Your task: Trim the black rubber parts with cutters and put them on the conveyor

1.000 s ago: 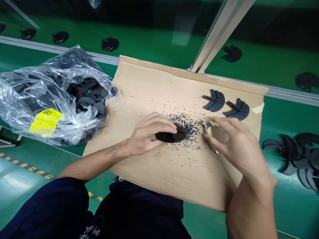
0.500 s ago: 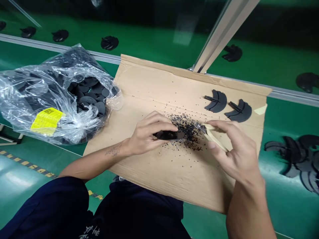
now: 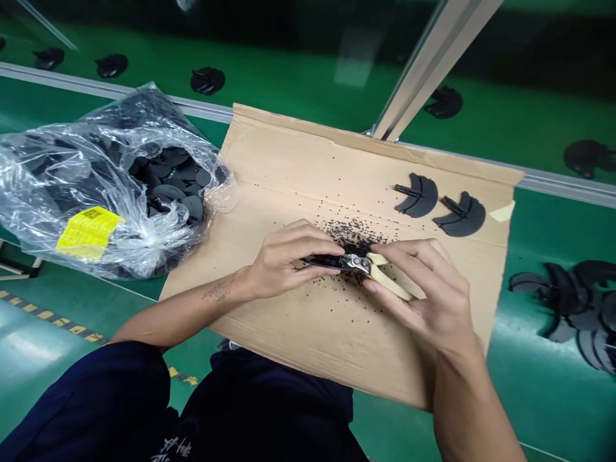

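My left hand (image 3: 291, 256) pinches a dark, thin plastic part (image 3: 323, 262) between thumb and fingers, over the cardboard sheet (image 3: 279, 333). My right hand (image 3: 428, 289) is closed around the cream handles of a pair of nippers (image 3: 389, 281). The metal jaws meet the right end of the plastic part. Under and behind both hands lie many small black scraps (image 3: 353, 234). Two curved black plastic parts (image 3: 418, 196) with narrow stems rest on the cardboard, beyond my right hand.
A clear plastic bag (image 3: 58, 173) full of dark discs, with a yellow label, lies on the left. More black parts (image 3: 572, 301) are heaped on the green surface at right. Behind the cardboard, several black parts (image 3: 208, 80) lie beyond a metal rail and an upright post (image 3: 428, 70).
My right hand has moved left, bringing the nippers from beside the scraps up to the plastic part. My left hand has stayed in nearly the same place, still holding the part.
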`<state>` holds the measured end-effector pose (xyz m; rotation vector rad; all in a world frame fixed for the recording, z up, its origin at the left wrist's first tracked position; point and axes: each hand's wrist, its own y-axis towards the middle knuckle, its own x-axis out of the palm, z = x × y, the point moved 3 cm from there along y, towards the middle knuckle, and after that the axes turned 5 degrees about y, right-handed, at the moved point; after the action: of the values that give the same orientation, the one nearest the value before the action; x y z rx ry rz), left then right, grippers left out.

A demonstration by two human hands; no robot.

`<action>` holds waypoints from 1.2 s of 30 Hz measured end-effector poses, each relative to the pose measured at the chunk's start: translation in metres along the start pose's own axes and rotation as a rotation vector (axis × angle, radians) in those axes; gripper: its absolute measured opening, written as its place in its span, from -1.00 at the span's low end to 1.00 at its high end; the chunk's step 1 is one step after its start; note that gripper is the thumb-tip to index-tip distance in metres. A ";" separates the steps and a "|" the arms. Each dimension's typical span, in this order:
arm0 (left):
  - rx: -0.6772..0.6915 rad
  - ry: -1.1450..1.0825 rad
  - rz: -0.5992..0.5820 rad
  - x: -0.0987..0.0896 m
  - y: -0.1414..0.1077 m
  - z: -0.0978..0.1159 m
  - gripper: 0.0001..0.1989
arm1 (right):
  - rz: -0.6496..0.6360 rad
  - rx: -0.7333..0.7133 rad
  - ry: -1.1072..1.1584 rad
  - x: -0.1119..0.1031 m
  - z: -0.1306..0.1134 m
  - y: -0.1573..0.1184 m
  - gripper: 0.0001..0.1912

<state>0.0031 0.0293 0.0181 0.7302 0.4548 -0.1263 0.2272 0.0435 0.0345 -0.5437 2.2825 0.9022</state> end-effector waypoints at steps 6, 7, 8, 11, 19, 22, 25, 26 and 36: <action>0.040 -0.016 0.005 0.001 -0.002 -0.002 -0.83 | -0.012 -0.001 -0.019 -0.001 -0.001 -0.002 -0.49; 0.047 -0.021 0.011 0.001 -0.003 -0.003 -0.83 | -0.021 -0.004 -0.017 -0.002 -0.002 -0.002 -0.49; 0.053 -0.028 0.016 0.002 -0.003 -0.003 -0.83 | -0.029 -0.010 -0.017 -0.002 -0.002 -0.002 -0.49; 0.072 -0.049 0.020 0.002 -0.004 -0.003 -0.83 | -0.038 -0.032 0.001 -0.003 -0.005 -0.003 -0.52; 0.036 0.005 0.081 -0.002 0.001 0.001 -0.81 | 0.037 0.138 0.186 0.001 0.003 -0.001 -0.66; 0.019 0.007 0.102 -0.001 0.000 0.000 -0.75 | 0.046 0.253 0.326 0.002 0.006 0.000 -0.74; 0.001 0.027 0.109 0.000 -0.001 -0.002 -0.76 | -0.024 0.294 0.509 0.005 0.001 0.001 -0.79; -0.001 0.031 0.103 0.000 -0.002 -0.002 -0.78 | -0.039 0.288 0.541 0.006 -0.001 0.001 -0.79; 0.104 0.408 -0.179 0.009 -0.012 -0.007 -0.68 | 0.048 0.102 0.335 0.011 -0.012 0.002 -0.63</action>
<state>0.0054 0.0258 0.0018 0.8193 0.9086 -0.1703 0.2128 0.0346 0.0352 -0.6366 2.6357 0.7570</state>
